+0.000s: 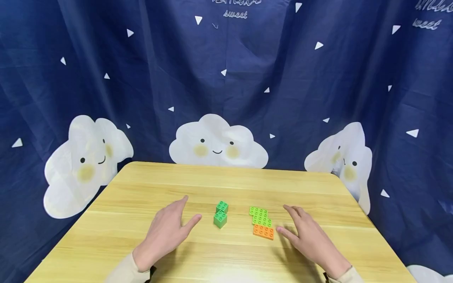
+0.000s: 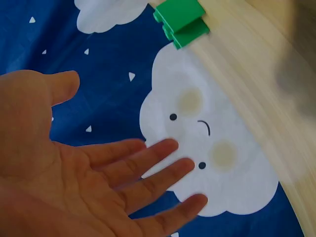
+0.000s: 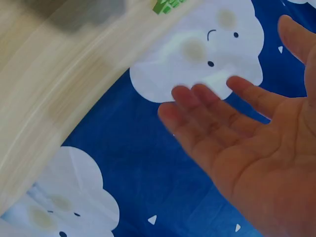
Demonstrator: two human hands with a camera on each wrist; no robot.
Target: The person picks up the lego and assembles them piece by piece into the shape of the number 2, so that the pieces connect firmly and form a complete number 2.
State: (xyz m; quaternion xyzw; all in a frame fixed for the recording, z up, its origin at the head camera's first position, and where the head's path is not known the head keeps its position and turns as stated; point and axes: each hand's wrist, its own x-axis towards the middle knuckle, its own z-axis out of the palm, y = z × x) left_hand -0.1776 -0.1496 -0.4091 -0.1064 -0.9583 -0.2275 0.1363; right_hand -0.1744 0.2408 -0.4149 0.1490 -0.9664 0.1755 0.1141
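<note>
Two green toy bricks (image 1: 220,219) sit one behind the other, close together, near the middle of the table in the head view. To their right lie two flat lime-green bricks (image 1: 261,217), with a flat orange brick (image 1: 263,231) at their near side. My left hand (image 1: 165,228) is spread to the left of the green bricks, apart from them and holding nothing. On the other side, my right hand (image 1: 311,237) hovers just right of the orange brick, its fingers extended and its palm bare in the right wrist view.
A light wooden table (image 1: 198,182) with rounded far corners carries the bricks. Behind it hangs a dark blue curtain (image 1: 226,90) printed with white smiling clouds and small triangles.
</note>
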